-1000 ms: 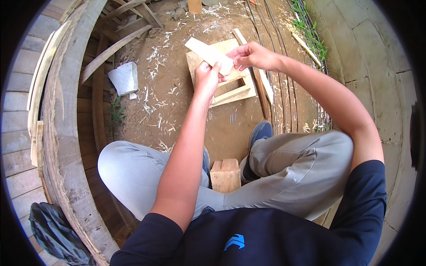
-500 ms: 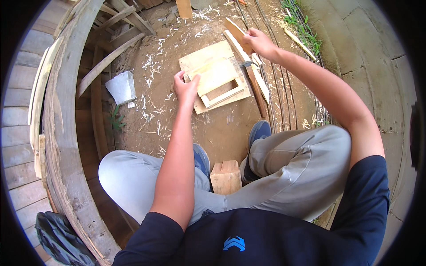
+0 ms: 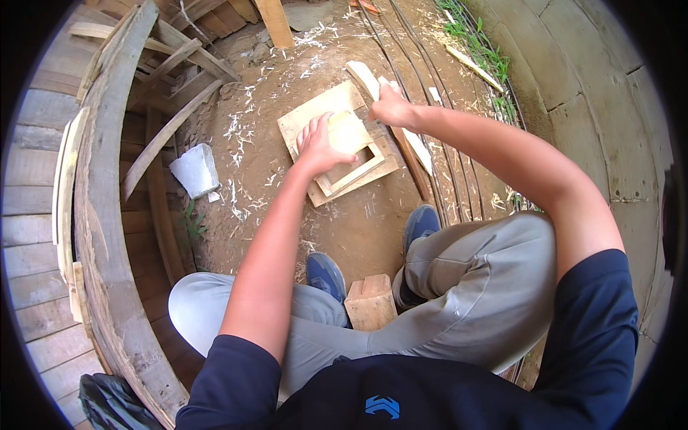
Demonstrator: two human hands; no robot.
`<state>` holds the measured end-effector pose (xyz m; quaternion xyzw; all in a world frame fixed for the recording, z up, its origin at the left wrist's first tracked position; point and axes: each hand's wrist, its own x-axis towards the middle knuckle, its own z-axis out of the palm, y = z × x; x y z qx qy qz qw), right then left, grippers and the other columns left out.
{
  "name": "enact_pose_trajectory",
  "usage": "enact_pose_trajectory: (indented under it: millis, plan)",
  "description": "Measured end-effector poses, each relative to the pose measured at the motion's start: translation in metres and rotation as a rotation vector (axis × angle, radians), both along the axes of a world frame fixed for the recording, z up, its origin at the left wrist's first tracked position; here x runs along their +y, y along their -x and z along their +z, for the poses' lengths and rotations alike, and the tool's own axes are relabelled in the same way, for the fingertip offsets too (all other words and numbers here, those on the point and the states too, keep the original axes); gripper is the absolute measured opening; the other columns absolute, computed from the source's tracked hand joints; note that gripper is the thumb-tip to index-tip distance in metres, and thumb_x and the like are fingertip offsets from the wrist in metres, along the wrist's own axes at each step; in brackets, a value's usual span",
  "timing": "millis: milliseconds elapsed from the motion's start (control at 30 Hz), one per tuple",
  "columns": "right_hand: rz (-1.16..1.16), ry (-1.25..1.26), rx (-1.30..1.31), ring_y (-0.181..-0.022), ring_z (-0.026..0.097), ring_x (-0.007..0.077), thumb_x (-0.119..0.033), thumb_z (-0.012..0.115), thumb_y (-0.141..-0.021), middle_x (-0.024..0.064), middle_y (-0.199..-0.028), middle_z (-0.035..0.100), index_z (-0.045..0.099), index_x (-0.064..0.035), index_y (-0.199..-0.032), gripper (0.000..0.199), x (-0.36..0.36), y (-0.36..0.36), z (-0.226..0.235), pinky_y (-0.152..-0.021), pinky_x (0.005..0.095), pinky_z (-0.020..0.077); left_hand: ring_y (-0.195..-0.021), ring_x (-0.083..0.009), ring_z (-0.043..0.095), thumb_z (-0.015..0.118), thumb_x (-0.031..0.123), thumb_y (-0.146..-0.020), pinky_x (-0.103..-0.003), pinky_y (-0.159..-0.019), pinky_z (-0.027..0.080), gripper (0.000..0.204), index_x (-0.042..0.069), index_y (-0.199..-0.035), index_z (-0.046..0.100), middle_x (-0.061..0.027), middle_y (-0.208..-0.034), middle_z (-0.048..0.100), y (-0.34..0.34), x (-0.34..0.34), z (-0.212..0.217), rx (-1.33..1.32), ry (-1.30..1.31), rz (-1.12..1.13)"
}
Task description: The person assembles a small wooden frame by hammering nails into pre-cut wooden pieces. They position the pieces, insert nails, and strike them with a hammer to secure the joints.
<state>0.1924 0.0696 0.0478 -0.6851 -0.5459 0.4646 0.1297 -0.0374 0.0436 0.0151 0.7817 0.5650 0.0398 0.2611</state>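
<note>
A shallow wooden box (image 3: 356, 174) with an open slot along its near side lies on a square wooden board (image 3: 292, 127) on the ground. My left hand (image 3: 320, 148) rests on the box's top panel, fingers spread and thumb by the slot. My right hand (image 3: 391, 107) is curled low at the box's far right corner; what it grips, if anything, is hidden. Beneath it runs a tool with a brown wooden handle (image 3: 411, 165), its head covered by the hand. Pale wood strips (image 3: 362, 77) lie just beyond and beside it.
A wood block (image 3: 370, 304) stands between my shoes. Long dark rods (image 3: 466, 172) lie along the right, beside a concrete slab (image 3: 580, 93). To the left are a grey-white stone (image 3: 195, 172) and a curved timber beam (image 3: 107, 236). Wood shavings litter the dirt.
My right hand has come down and left toward the box, and the thin wooden board it held up no longer shows. My left hand has shifted from the box's left edge onto its top.
</note>
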Motion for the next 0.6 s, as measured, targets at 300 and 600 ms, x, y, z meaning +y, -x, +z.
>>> enact_pose_trajectory:
  millis: [300,600]
  plan:
    - [0.53,-0.274,0.027,-0.135,0.047,0.0405,-0.012,0.094,-0.067,0.032,-0.134,0.046,0.029,0.0104,-0.136,0.098,-0.009,0.001,0.005,-0.114,0.0431,0.0408,-0.143,-0.0361,0.043,0.092,0.046,-0.054,-0.05,-0.122,0.028,0.121,0.015,-0.158,0.038,-0.0148,-0.152,0.046,-0.011,-0.01,-0.004,0.029,-0.138,0.044]
    - [0.971,-0.568,-0.141,-0.117,0.058,0.0425,-0.022,0.096,-0.058,0.0252,-0.117,0.056,0.037,-0.0003,-0.123,0.09,0.013,0.011,0.009,-0.104,0.0459,0.0489,-0.141,-0.0331,0.044,0.092,0.047,-0.056,-0.046,-0.122,0.032,0.109,0.01,-0.149,0.05,-0.0158,-0.149,0.053,-0.008,-0.001,-0.003,0.065,-0.09,0.029]
